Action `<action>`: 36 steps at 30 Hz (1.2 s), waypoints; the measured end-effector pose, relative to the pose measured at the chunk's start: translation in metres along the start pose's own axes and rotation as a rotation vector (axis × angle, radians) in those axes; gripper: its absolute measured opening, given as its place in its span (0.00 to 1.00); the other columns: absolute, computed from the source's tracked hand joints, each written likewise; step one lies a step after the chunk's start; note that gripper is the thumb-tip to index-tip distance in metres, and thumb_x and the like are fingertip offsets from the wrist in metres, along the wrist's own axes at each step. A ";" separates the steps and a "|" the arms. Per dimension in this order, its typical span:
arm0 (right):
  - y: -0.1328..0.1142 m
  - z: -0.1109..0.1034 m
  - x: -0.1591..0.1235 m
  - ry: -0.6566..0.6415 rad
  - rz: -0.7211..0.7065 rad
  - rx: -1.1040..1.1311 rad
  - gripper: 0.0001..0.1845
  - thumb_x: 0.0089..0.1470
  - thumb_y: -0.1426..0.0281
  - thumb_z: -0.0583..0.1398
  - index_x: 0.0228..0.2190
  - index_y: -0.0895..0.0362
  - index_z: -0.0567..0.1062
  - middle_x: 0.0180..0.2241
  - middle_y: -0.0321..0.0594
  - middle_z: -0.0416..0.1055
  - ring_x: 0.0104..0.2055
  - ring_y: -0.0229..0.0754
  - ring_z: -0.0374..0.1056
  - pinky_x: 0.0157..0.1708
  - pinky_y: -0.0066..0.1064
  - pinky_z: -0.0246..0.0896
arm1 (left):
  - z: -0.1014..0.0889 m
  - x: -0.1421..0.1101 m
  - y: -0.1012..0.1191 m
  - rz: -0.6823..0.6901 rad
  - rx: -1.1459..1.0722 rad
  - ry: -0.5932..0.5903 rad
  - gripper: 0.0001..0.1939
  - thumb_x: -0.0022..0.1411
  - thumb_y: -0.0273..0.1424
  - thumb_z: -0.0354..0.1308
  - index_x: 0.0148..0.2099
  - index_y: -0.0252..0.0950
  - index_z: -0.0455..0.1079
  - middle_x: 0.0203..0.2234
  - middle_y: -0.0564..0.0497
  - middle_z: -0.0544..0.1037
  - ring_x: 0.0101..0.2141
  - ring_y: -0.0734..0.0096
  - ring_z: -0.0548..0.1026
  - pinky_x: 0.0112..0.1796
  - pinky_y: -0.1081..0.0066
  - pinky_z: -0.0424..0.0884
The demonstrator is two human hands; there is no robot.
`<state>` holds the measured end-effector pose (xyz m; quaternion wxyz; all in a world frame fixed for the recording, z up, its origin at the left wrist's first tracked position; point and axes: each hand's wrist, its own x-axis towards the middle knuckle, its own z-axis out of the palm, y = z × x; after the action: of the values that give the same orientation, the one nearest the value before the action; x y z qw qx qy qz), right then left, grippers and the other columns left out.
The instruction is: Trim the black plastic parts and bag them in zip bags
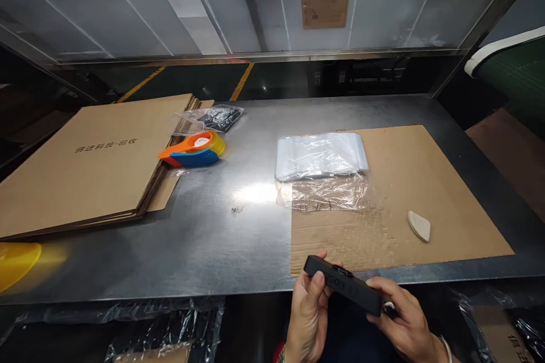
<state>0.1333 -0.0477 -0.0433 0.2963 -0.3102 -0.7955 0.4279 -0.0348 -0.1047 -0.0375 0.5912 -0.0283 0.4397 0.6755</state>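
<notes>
Bare right hand (406, 320), white wristband (447, 349), dark clothing (347, 330)

On the counter (179, 261), a tape dispenser (195, 157) sits by a cardboard stack (80, 176); a bag pack (321, 156) partly overlaps a sheet (395, 181) bearing a wedge (419, 227).

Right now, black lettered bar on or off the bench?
Off the bench: left hand and right hand hold the black lettered bar up, one at each end.

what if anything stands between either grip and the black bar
Nothing visible blocks either one: the left grip holds one end of the black bar and the right grip the other. A small dark-and-white item shows beside the right end; whether it belongs to the bar is unclear.
</notes>
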 end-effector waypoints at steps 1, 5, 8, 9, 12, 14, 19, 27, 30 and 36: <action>0.002 -0.002 -0.002 0.008 0.014 0.041 0.22 0.56 0.52 0.51 0.48 0.51 0.63 0.21 0.32 0.65 0.20 0.35 0.62 0.21 0.24 0.60 | 0.000 0.000 0.001 0.007 0.031 0.024 0.26 0.52 0.39 0.61 0.50 0.32 0.62 0.36 0.43 0.76 0.40 0.60 0.72 0.45 0.62 0.64; 0.003 -0.014 0.000 0.053 0.220 0.087 0.28 0.62 0.55 0.38 0.52 0.54 0.65 0.23 0.36 0.65 0.25 0.38 0.64 0.27 0.28 0.63 | -0.006 0.001 -0.001 0.101 0.250 0.041 0.28 0.49 0.40 0.63 0.48 0.31 0.63 0.33 0.45 0.75 0.36 0.64 0.72 0.42 0.67 0.64; -0.007 -0.022 0.010 -0.095 0.291 -0.034 0.19 0.62 0.62 0.46 0.49 0.52 0.68 0.35 0.42 0.70 0.40 0.42 0.67 0.41 0.31 0.63 | -0.010 0.001 -0.005 0.141 0.383 -0.019 0.28 0.47 0.42 0.63 0.47 0.31 0.65 0.33 0.45 0.74 0.36 0.65 0.71 0.39 0.70 0.65; -0.012 -0.023 0.013 -0.151 0.279 -0.078 0.18 0.61 0.63 0.48 0.49 0.51 0.69 0.38 0.42 0.70 0.43 0.43 0.66 0.42 0.31 0.62 | -0.011 0.001 -0.006 0.145 0.407 -0.035 0.28 0.46 0.42 0.63 0.46 0.30 0.65 0.34 0.44 0.74 0.35 0.65 0.70 0.38 0.70 0.65; -0.026 -0.022 0.022 -0.260 0.225 -0.201 0.16 0.61 0.64 0.48 0.47 0.51 0.69 0.35 0.40 0.70 0.38 0.41 0.67 0.37 0.31 0.63 | -0.009 -0.001 -0.008 0.137 0.437 -0.055 0.28 0.45 0.42 0.64 0.45 0.31 0.66 0.33 0.44 0.73 0.34 0.65 0.70 0.36 0.70 0.66; -0.032 -0.020 0.026 -0.294 0.204 -0.275 0.16 0.62 0.64 0.47 0.45 0.52 0.70 0.31 0.40 0.69 0.34 0.41 0.67 0.34 0.32 0.63 | -0.007 -0.003 -0.008 0.134 0.438 -0.038 0.28 0.44 0.42 0.65 0.45 0.31 0.66 0.33 0.44 0.73 0.34 0.65 0.70 0.35 0.70 0.67; -0.037 -0.019 0.027 -0.298 0.136 -0.394 0.15 0.62 0.65 0.46 0.44 0.53 0.69 0.31 0.39 0.69 0.34 0.41 0.67 0.32 0.32 0.62 | -0.003 -0.005 -0.008 0.148 0.436 -0.014 0.29 0.43 0.43 0.65 0.44 0.31 0.67 0.33 0.44 0.73 0.32 0.67 0.70 0.34 0.71 0.67; -0.038 -0.022 0.025 -0.272 0.078 -0.478 0.16 0.63 0.65 0.46 0.44 0.54 0.69 0.29 0.39 0.69 0.32 0.41 0.67 0.29 0.31 0.61 | 0.003 -0.007 -0.005 0.129 0.455 -0.034 0.29 0.44 0.43 0.64 0.45 0.31 0.66 0.29 0.47 0.74 0.31 0.69 0.71 0.34 0.73 0.67; -0.039 -0.021 0.025 -0.262 0.077 -0.497 0.16 0.62 0.65 0.46 0.44 0.54 0.69 0.29 0.39 0.69 0.31 0.41 0.67 0.29 0.31 0.61 | 0.004 -0.008 -0.004 0.127 0.463 -0.036 0.29 0.44 0.43 0.64 0.45 0.31 0.65 0.30 0.47 0.74 0.32 0.68 0.71 0.35 0.72 0.67; -0.028 -0.018 0.026 -0.299 0.195 -0.478 0.17 0.63 0.63 0.44 0.40 0.52 0.70 0.29 0.38 0.68 0.31 0.42 0.67 0.30 0.32 0.60 | 0.004 -0.010 -0.005 0.124 0.450 -0.111 0.29 0.44 0.43 0.63 0.45 0.31 0.65 0.29 0.46 0.75 0.30 0.67 0.71 0.33 0.70 0.66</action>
<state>0.1231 -0.0316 -0.0059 0.0520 -0.3796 -0.8750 0.2959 -0.0261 -0.1100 -0.0324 0.5633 0.1682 0.5468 0.5962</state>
